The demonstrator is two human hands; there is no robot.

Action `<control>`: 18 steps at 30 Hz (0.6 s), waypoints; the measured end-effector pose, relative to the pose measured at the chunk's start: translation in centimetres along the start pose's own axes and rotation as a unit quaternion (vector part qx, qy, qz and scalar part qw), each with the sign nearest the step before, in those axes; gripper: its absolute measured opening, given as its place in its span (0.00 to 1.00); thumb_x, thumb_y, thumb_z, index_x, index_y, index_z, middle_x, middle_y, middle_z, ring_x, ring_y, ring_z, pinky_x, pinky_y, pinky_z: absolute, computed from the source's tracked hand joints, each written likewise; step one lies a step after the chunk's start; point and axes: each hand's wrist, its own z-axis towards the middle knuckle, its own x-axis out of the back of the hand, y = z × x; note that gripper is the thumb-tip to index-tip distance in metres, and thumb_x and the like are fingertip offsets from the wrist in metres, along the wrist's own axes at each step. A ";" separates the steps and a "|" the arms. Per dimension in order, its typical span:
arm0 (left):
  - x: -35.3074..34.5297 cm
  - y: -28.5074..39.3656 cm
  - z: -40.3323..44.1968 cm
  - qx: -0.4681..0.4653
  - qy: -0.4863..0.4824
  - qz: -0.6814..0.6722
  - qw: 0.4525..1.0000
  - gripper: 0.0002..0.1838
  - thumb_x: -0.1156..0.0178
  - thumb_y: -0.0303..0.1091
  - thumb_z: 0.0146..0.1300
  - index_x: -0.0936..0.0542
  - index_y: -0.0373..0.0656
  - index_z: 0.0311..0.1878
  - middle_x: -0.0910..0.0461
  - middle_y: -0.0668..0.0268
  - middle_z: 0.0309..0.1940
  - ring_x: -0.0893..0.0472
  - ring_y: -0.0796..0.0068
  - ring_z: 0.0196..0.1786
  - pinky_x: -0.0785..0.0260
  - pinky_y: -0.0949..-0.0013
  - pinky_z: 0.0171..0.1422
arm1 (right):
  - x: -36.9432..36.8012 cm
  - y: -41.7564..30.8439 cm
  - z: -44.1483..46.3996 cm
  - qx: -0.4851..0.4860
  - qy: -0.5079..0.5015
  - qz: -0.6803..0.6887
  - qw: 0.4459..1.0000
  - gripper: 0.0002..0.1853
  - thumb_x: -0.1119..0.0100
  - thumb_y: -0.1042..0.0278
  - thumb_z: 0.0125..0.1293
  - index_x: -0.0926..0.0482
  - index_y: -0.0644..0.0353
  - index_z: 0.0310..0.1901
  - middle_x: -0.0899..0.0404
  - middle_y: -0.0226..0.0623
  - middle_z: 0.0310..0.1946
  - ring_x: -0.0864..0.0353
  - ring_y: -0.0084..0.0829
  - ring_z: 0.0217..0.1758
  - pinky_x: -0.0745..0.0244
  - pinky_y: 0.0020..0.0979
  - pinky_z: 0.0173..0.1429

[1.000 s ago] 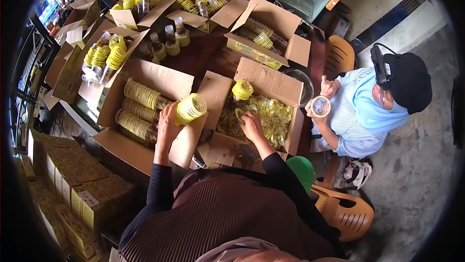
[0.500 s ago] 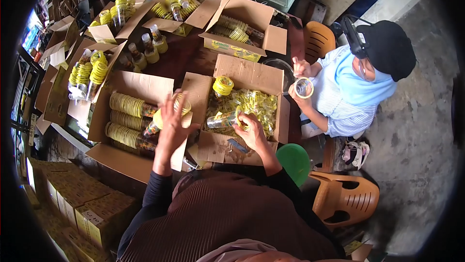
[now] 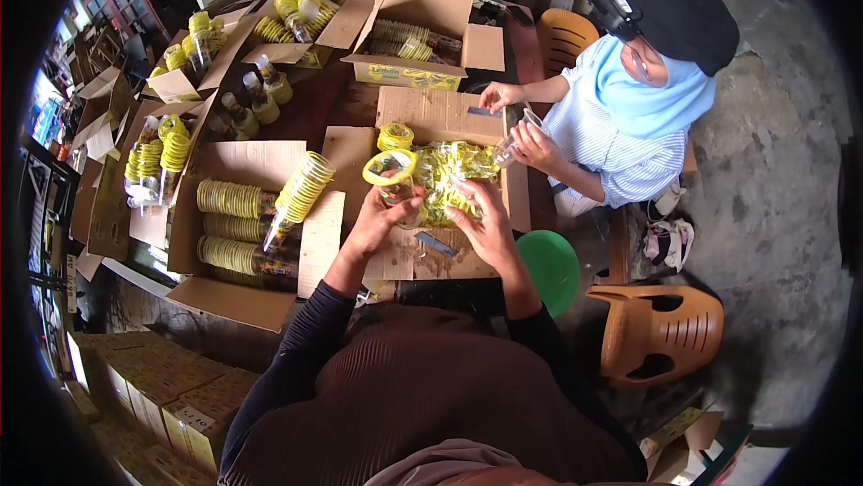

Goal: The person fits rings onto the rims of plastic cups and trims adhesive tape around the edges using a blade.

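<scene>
My left hand point(image 3: 376, 221) is wrapped round a clear plastic cup point(image 3: 390, 171) with a yellow rim, held upright with its opening facing me. My right hand point(image 3: 483, 216) hovers over the box of yellow wrapped packets point(image 3: 454, 171), fingers spread, nothing visible in them. A small roll of yellow rims point(image 3: 395, 135) stands at that box's back left corner. Left of my hands, an open carton point(image 3: 184, 243) holds several rows of stacked yellow-rimmed cups point(image 3: 229, 255). Another cup stack point(image 3: 306, 182) leans on its right side.
A co-worker point(image 3: 620, 117) at the right holds a clear cup point(image 3: 508, 149). More open cartons point(image 3: 404, 75) and filled bottles point(image 3: 261, 99) stand farther back. A green plastic stool point(image 3: 547, 272) and an orange chair point(image 3: 665, 333) are at the right. Closed boxes point(image 3: 171, 378) are stacked lower left.
My left hand has left the cup stack at the carton and now holds the single cup that my right hand held. My right hand has let go. The co-worker's hands have moved toward the packet box.
</scene>
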 end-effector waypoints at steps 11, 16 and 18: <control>-1.7 0.5 -0.4 -0.010 -0.003 -0.118 0.993 0.25 0.34 0.27 0.61 0.29 0.42 0.60 0.20 0.68 0.49 0.22 0.76 0.51 0.28 0.68 0.55 | -3.1 3.3 -1.2 -0.027 0.012 0.118 0.993 0.17 0.31 0.80 0.56 0.21 0.63 0.48 0.22 0.37 0.42 0.19 0.25 0.38 0.21 0.24 0.40; -0.1 0.6 -0.6 -0.035 0.002 0.107 0.994 0.27 0.30 0.23 0.54 0.28 0.40 0.58 0.21 0.68 0.49 0.23 0.83 0.48 0.27 0.74 0.50 | -3.4 5.7 1.7 0.001 0.104 -0.043 0.994 0.15 0.36 0.80 0.60 0.21 0.63 0.49 0.22 0.44 0.45 0.19 0.38 0.45 0.22 0.30 0.48; -1.2 1.0 -1.2 -0.075 0.007 0.134 0.988 0.28 0.30 0.23 0.53 0.29 0.39 0.58 0.21 0.68 0.48 0.22 0.81 0.49 0.27 0.72 0.52 | -4.4 8.3 2.3 0.069 0.129 -0.248 0.958 0.15 0.39 0.77 0.63 0.22 0.62 0.51 0.23 0.47 0.49 0.22 0.45 0.50 0.25 0.36 0.54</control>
